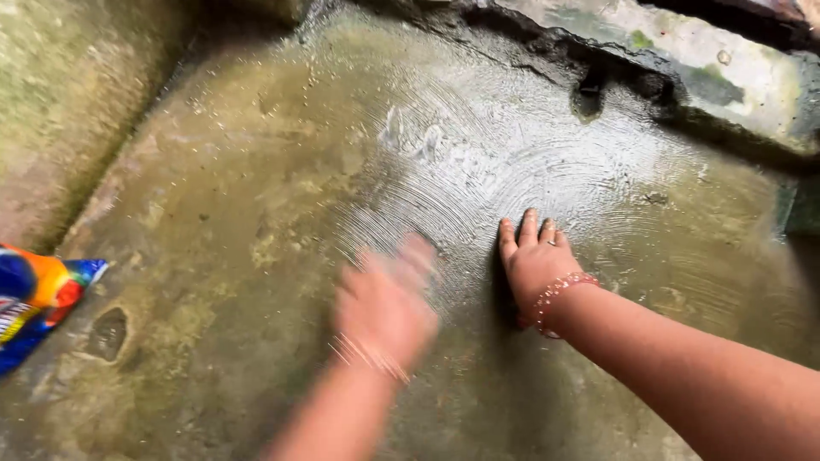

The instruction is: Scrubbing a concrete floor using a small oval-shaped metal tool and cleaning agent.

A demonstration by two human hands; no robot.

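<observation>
Both my hands are down in a shallow sheet of rippling water (478, 162) over a rough, stained concrete floor (213, 256). My right hand (534, 260) lies flat with fingers together, palm down on the wet surface, a pink bead bracelet on its wrist. My left hand (384, 303) is blurred by motion just to the left of it, fingers spread, thin bangles at the wrist. Neither hand holds anything.
A bright multicoloured plastic packet (38, 299) lies at the left edge. A mossy concrete wall (68, 94) rises on the left. A cracked stone ledge (709, 68) with a dark drain hole (588, 98) runs along the back right.
</observation>
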